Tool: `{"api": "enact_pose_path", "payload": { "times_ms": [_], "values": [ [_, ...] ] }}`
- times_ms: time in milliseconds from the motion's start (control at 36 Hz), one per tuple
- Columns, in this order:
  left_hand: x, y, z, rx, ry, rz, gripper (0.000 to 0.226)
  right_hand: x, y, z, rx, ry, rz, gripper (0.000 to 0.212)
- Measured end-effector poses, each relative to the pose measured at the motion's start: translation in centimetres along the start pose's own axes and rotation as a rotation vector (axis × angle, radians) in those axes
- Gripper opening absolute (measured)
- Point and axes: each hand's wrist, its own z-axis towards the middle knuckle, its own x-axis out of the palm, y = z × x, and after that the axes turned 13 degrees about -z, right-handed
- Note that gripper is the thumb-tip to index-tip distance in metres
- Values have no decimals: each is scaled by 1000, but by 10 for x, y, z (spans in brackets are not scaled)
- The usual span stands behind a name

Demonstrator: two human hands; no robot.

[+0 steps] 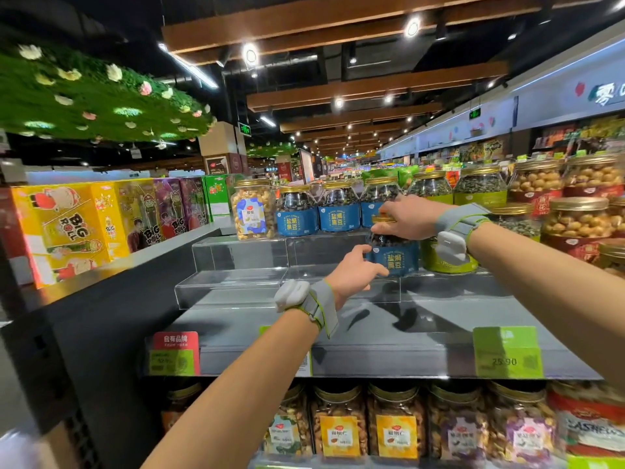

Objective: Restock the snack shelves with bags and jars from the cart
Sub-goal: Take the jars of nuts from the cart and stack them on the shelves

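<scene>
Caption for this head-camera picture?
Left hand and right hand hold a blue-labelled, gold-lidded clear jar at a clear acrylic shelf step.

The right hand (411, 216) is covering most of the gold lid (381, 219) of the blue-label jar (395, 260), the left hand (355, 274) is hiding its lower left side, and the print on the green price tag (507, 353) and the lower-shelf jars (395, 424) is blurring past reading.

Your R hand (409, 216) grips the jar (394, 260) by its lid from above. L hand (355, 274) cups its lower side, both stretched fwd, R above L.
</scene>
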Motion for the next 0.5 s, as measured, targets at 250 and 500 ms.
{"api": "enact_pose_path", "payload": {
  "times_ms": [250, 500],
  "values": [
    [7, -9, -22, 201, -272, -256, 17, 3, -2, -33, 45, -300, 172, 61],
    [68, -9, -67, 456, -135, -267, 23, 35, 8, -148, 368, -618, 803, 14]
  ]
}}
